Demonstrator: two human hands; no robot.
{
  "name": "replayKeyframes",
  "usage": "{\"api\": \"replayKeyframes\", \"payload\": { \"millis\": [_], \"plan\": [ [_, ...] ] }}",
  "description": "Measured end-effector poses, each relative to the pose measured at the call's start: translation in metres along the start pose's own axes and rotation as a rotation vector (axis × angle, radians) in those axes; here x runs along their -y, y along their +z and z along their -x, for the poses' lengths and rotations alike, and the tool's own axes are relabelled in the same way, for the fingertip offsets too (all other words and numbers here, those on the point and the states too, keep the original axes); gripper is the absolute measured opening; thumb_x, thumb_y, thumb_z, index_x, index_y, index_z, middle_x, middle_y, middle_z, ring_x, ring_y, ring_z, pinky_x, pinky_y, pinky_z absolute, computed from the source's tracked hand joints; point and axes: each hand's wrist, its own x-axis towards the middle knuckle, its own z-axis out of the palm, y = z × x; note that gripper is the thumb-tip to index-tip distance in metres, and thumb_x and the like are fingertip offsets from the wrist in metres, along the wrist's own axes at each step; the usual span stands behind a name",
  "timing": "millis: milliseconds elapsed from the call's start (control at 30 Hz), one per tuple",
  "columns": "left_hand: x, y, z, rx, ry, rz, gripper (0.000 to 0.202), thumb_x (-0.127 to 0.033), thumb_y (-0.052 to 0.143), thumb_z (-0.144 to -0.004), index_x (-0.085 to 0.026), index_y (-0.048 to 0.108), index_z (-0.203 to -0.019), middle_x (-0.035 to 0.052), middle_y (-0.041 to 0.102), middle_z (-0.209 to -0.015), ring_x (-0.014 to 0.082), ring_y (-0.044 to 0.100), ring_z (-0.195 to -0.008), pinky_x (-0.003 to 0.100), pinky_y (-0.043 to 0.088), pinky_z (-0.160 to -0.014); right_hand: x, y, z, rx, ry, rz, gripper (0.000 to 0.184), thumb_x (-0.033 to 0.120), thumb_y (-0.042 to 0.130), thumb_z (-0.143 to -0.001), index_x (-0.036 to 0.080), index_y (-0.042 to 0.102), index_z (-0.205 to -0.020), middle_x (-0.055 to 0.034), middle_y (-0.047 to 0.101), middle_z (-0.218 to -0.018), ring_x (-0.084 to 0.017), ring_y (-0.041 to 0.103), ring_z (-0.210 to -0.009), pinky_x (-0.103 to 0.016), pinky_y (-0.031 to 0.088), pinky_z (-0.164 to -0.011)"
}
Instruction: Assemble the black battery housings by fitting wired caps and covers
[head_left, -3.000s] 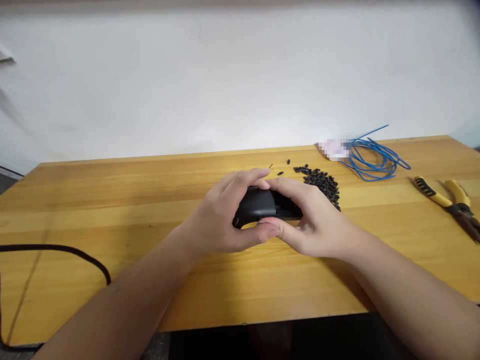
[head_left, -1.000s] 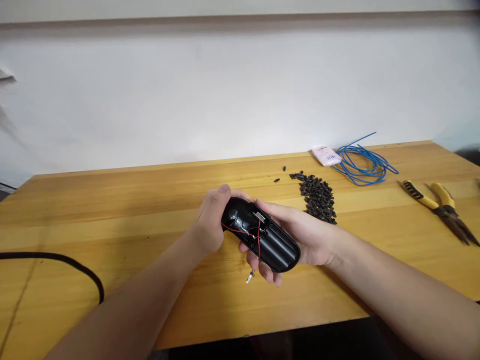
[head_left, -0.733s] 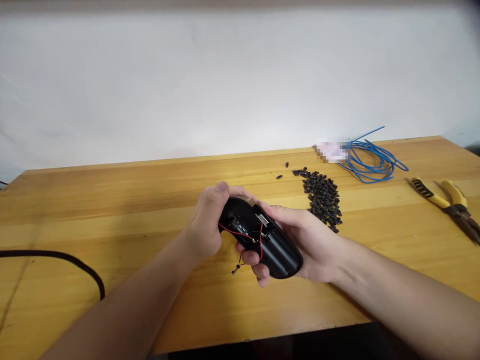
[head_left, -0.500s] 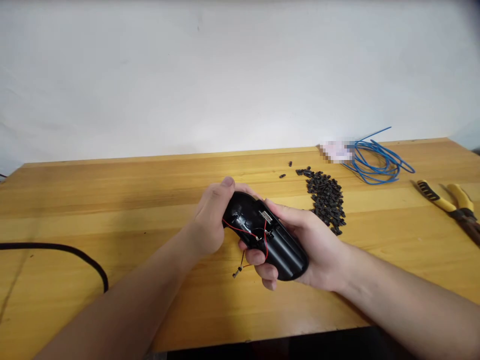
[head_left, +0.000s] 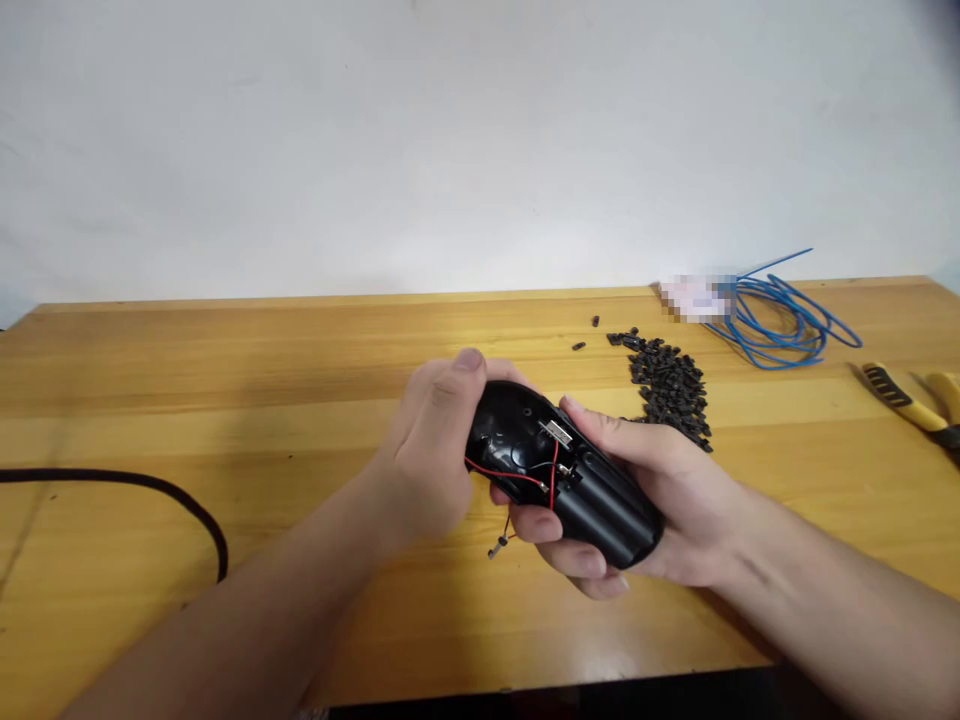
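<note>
Both hands hold a black plastic housing (head_left: 559, 480) above the wooden table (head_left: 247, 380), its open inside turned up. Red wires (head_left: 525, 478) and a small metal contact show inside it. A thin lead with a small metal tip (head_left: 496, 546) dangles below it. My left hand (head_left: 431, 450) wraps the rounded far end, fingers closed. My right hand (head_left: 660, 500) cradles the long near end from beneath, fingers curled round it.
A heap of small black pieces (head_left: 667, 385) lies behind my right hand. Farther right lie a blue wire coil (head_left: 784, 320), a pale packet (head_left: 694, 298) and yellow-handled pliers (head_left: 911, 395). A black cable (head_left: 142, 490) curves at the left. The near table edge is close.
The black housing was closed-side up on the table; it is now lifted and turned over, showing its wiring. Over the last second both hands drifted slightly right with it.
</note>
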Motion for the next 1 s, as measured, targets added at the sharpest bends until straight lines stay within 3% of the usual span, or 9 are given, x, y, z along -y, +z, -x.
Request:
{"api": "replayKeyframes", "payload": {
  "millis": [167,333,600,767,867,933,1000],
  "plan": [
    [0.008,0.000,-0.001,0.037,0.037,0.044,0.055,-0.051,0.035,-0.105,-0.018,0.075,-0.088,0.0034,0.066,-0.058,0.0148,0.058,-0.045,0.026,0.045,-0.046,-0.002,-0.004,-0.005,-0.034,0.038,-0.005,0.075,0.078,0.051,-0.095,0.005,0.066,-0.108,-0.0042,0.056,-0.082,-0.012,0.062,-0.062,-0.021,0.053,-0.054],
    [0.018,0.000,-0.004,0.067,0.040,0.109,0.055,-0.053,0.034,-0.106,-0.018,0.073,-0.090,0.0013,0.058,-0.050,0.0144,0.054,-0.042,0.027,0.041,-0.044,-0.004,-0.004,-0.009,-0.096,0.042,-0.040,0.084,0.086,0.038,-0.094,0.008,0.065,-0.109,-0.0045,0.059,-0.083,-0.011,0.061,-0.059,-0.020,0.051,-0.049],
    [0.016,-0.002,-0.007,0.041,-0.019,0.107,0.055,-0.057,0.037,-0.103,-0.017,0.072,-0.088,0.0032,0.062,-0.056,0.0156,0.052,-0.044,0.029,0.040,-0.046,-0.004,0.003,-0.005,-0.052,-0.021,-0.095,0.060,0.065,0.064,-0.093,0.008,0.064,-0.113,-0.0047,0.058,-0.090,-0.010,0.059,-0.064,-0.017,0.046,-0.050],
    [0.019,0.001,-0.013,0.063,-0.025,0.185,0.065,-0.071,0.037,-0.098,-0.017,0.071,-0.091,0.0048,0.065,-0.061,0.0153,0.051,-0.045,0.031,0.042,-0.049,0.005,0.003,-0.001,-0.130,-0.021,0.027,0.062,0.068,0.055,-0.097,0.009,0.065,-0.111,-0.0073,0.061,-0.090,-0.010,0.058,-0.061,-0.017,0.042,-0.046],
    [0.026,0.000,-0.020,0.000,0.065,0.224,0.083,-0.086,0.025,-0.091,-0.017,0.072,-0.100,0.0098,0.074,-0.082,0.0232,0.066,-0.068,0.038,0.053,-0.068,0.017,0.006,0.009,-0.156,-0.141,0.158,0.061,0.067,0.058,-0.096,0.010,0.067,-0.113,-0.0084,0.064,-0.089,-0.011,0.058,-0.059,-0.017,0.041,-0.045],
    [0.035,-0.003,-0.027,-0.033,0.135,0.207,0.092,-0.091,0.018,-0.088,-0.018,0.071,-0.105,0.0119,0.077,-0.094,0.0291,0.070,-0.088,0.043,0.054,-0.083,0.027,0.009,0.018,-0.145,-0.318,0.242,0.061,0.067,0.063,-0.093,0.011,0.067,-0.115,-0.0078,0.064,-0.088,-0.010,0.057,-0.059,-0.018,0.042,-0.046],
    [0.046,-0.006,-0.033,-0.065,0.151,0.119,0.096,-0.093,0.012,-0.087,-0.019,0.070,-0.109,0.0124,0.078,-0.099,0.0306,0.069,-0.097,0.045,0.052,-0.092,0.037,0.012,0.026,-0.124,-0.510,0.342,0.063,0.070,0.068,-0.088,0.012,0.068,-0.114,-0.0067,0.064,-0.087,-0.010,0.056,-0.058,-0.018,0.042,-0.047]
  ]
}}
